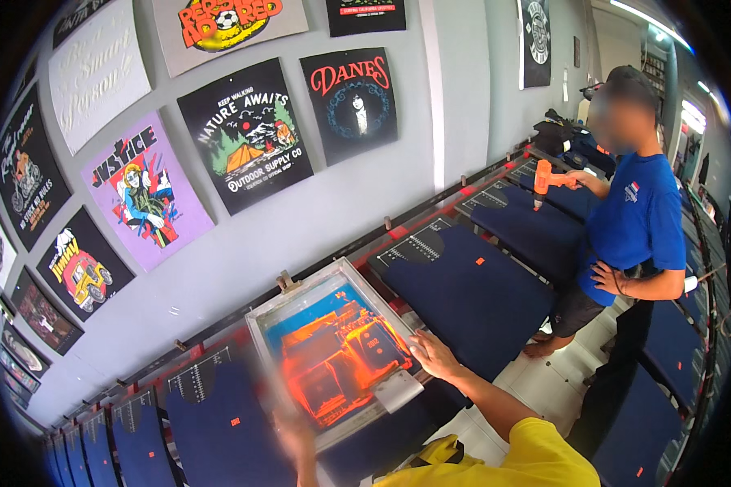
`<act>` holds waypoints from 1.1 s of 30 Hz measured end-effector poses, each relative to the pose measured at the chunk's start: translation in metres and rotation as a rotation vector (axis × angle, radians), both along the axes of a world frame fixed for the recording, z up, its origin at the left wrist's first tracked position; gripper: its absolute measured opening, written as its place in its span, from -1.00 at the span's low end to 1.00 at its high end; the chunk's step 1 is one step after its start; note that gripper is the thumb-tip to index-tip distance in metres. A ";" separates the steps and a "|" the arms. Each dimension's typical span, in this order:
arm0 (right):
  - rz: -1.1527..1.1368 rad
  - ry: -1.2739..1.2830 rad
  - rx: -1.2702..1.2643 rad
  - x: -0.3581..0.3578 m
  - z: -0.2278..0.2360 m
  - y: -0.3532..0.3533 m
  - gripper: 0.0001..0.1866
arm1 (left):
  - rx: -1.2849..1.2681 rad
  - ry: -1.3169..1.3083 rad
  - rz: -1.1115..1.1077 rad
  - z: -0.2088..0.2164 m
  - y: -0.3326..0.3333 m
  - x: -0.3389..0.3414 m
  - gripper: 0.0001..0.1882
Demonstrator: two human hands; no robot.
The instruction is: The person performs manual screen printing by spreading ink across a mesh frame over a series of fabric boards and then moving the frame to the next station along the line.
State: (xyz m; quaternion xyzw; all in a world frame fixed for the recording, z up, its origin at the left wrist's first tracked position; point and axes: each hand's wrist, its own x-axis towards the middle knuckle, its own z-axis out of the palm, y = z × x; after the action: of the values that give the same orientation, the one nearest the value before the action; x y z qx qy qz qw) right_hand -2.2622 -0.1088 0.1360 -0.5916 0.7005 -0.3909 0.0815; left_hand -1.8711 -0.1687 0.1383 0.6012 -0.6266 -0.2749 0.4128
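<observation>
A silk-screen frame (261,339) with a pale metal rim lies over one of the dark blue shirt boards. Its blue mesh is smeared with bright orange ink (313,381). At the frame's near right corner rests a flat pale piece (399,391), its kind unclear. My right hand (435,355) grips the frame's right rim, fingers together along the edge. By the near left side is my left hand (296,434), smeared by motion, so its fingers and any hold on the rim cannot be made out.
Dark blue shirts on boards (223,414) line the rail (195,345) on both sides, several with small orange prints. A co-worker (635,211) in blue stands at right, pointing an orange heat gun (547,180) at a shirt. Printed posters (248,134) cover the wall.
</observation>
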 end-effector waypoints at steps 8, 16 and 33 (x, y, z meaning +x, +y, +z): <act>0.042 -0.504 -0.020 -0.019 -0.043 -0.038 -0.56 | 0.265 0.341 -0.122 -0.054 -0.029 0.041 -0.53; 0.080 -0.715 0.108 -0.026 -0.028 -0.040 -0.56 | 0.245 0.527 0.052 -0.063 -0.025 0.028 -0.29; 0.356 -1.062 -0.117 0.123 0.002 -0.011 -0.25 | 0.253 0.494 0.015 0.013 -0.003 0.192 -0.35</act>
State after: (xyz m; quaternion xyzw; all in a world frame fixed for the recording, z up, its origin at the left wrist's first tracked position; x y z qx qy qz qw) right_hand -2.1389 -0.1202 0.1377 -0.4262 0.4297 -0.6533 0.4549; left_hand -1.6790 -0.1714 0.1511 0.5672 -0.4633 -0.4862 0.4768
